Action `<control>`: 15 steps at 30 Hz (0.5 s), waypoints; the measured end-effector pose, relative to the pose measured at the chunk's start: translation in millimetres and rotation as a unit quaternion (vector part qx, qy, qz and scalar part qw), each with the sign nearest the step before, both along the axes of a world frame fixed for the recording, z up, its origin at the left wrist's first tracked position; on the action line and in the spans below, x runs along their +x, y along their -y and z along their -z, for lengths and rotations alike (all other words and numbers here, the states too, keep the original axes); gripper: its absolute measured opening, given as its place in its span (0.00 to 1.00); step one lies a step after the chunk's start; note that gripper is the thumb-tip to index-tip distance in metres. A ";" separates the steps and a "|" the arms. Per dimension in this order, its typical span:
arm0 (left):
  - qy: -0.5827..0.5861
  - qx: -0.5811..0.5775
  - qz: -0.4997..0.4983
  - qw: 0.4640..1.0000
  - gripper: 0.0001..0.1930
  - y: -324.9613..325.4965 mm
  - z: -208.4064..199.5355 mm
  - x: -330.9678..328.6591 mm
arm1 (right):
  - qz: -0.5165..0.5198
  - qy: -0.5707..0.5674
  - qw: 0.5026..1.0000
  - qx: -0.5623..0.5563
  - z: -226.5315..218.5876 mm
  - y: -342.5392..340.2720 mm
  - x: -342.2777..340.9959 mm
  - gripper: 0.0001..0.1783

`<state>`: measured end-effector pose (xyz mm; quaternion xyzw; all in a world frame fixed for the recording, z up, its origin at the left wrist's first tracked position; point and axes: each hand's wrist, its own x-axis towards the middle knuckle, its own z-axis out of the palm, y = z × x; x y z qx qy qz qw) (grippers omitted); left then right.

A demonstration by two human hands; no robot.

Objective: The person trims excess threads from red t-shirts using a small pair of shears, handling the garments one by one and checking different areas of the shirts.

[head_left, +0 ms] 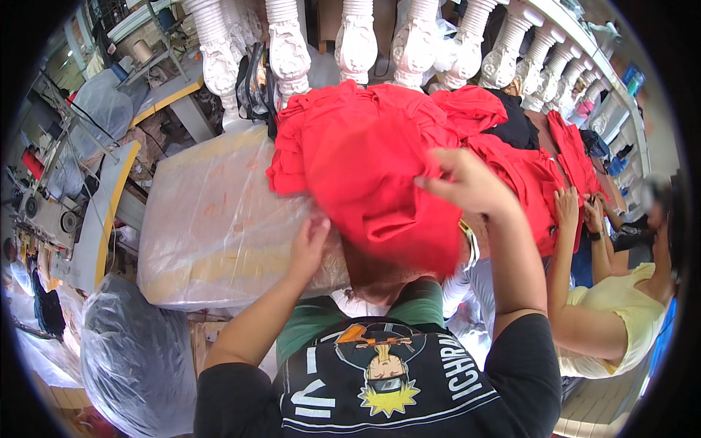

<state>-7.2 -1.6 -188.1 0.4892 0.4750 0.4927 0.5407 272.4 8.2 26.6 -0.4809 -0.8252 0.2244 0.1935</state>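
**Red cloth between your hands, one edge to be brought under control**

Nearest you, at the bottom of the frame, are your black shirt point(387, 379) and green shorts point(307, 325). Just above, left of centre, your left hand point(310, 241) has its fingers loosely extended near the cloth's left edge, with nothing visibly gripped. Your right hand point(467, 179), right of centre, reaches over the cloth with bent fingers; blur leaves it unclear whether they pinch a fold.

The red cloth point(372, 175) fills the middle of the frame, its lower edge smeared by motion. You seem to be in the handling step, shifting or spreading this one piece. As I judge it, the next move calls for your left fingers to take the near edge while your right hand steadies the other side, so the fabric lies without creases.

Left of the cloth sits a plastic-wrapped block point(212, 212). Beyond, upper centre, is a red heap point(401, 102), with black cloth point(515, 124) to its right. At the right, a co-worker point(613, 321) in yellow handles more red fabric point(573, 157). White posts point(358, 44) line the top of the frame.
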 end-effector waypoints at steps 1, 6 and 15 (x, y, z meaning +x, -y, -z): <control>-0.016 0.085 -0.048 0.995 0.22 -4.7 -5.3 3.7 | 0.009 -0.025 1.000 0.000 14.8 3.3 -5.0 0.09; -0.144 0.418 -0.047 0.896 0.33 -36.6 -97.0 10.7 | -0.027 -0.427 0.899 -0.088 7.4 17.5 -30.0 0.12; -0.228 0.276 0.436 0.826 0.21 -26.0 -250.0 32.2 | 0.047 -0.594 0.789 0.147 -52.1 31.4 74.9 0.19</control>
